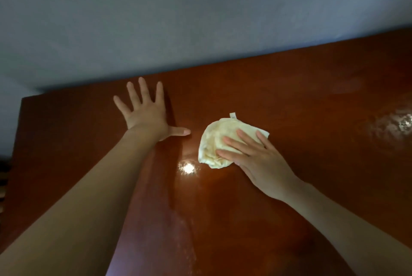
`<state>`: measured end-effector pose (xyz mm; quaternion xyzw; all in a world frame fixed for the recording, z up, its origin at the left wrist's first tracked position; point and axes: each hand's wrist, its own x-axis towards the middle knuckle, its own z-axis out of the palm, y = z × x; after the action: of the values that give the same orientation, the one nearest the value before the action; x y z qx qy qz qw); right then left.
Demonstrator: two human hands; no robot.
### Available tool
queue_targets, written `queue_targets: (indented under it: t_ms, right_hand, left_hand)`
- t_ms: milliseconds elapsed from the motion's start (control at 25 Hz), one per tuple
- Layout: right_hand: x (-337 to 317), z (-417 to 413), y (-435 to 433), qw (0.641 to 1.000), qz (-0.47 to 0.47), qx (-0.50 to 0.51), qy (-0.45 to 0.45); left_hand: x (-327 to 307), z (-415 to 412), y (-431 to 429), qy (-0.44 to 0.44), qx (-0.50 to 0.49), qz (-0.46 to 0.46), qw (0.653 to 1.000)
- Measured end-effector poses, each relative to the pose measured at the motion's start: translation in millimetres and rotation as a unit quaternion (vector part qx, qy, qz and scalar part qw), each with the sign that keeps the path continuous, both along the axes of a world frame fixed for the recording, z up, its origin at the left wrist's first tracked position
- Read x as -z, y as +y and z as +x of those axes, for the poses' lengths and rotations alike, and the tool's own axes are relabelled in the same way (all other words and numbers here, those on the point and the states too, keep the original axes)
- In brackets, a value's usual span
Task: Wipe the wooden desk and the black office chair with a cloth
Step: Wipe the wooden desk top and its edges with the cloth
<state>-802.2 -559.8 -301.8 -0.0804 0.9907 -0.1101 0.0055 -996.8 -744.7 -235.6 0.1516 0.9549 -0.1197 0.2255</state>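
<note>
Desk wiping in progress. Right hand presses the bunched cloth mid-desk with straight fingers; left hand rests flat, fingers spread wide. Smudges remain at right; the chair, out of view, is presumably unwiped.

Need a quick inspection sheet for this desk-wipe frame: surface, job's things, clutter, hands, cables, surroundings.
Surface: wooden desk, glossy reddish-brown, light glare near the middle, pale smears at right.
Job's things: cream cloth bunched on the desk; office chair not in view.
Clutter: nothing seen.
Grippers: left hand flat on the desk, fingers spread; right hand presses the cloth with straight fingers.
Cables: nothing seen.
Surroundings: bluish-grey wall behind the desk.
</note>
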Motion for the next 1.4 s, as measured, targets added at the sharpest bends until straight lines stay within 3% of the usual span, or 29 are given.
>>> queue_targets:
  t_ms: [280,600,800,1000,1160,1280,1400]
  right_hand:
    - [0,-62,87,0.986,-0.011,0.167,-0.026]
    - [-5,-119,135,0.913,-0.068,0.399,-0.044]
    - [-2,-88,115,0.936,-0.018,0.345,-0.061]
    - [12,-6,57,0.969,0.04,0.233,0.072]
    - [3,55,19,0.988,0.045,0.147,0.026]
    - [-2,55,35,0.992,0.071,0.104,-0.004]
    - [-1,25,56,0.986,0.079,0.141,-0.026]
  left_hand:
    - [23,24,93,-0.022,0.073,0.066,0.995]
    - [38,26,98,-0.013,0.082,0.066,0.994]
    - [37,28,98,-0.017,0.078,0.069,0.994]
    - [35,30,98,-0.018,0.07,0.075,0.995]
    - [36,29,98,-0.018,0.068,0.076,0.995]
    - [38,29,97,-0.018,0.062,0.092,0.994]
    - [38,29,97,-0.025,0.056,0.108,0.992]
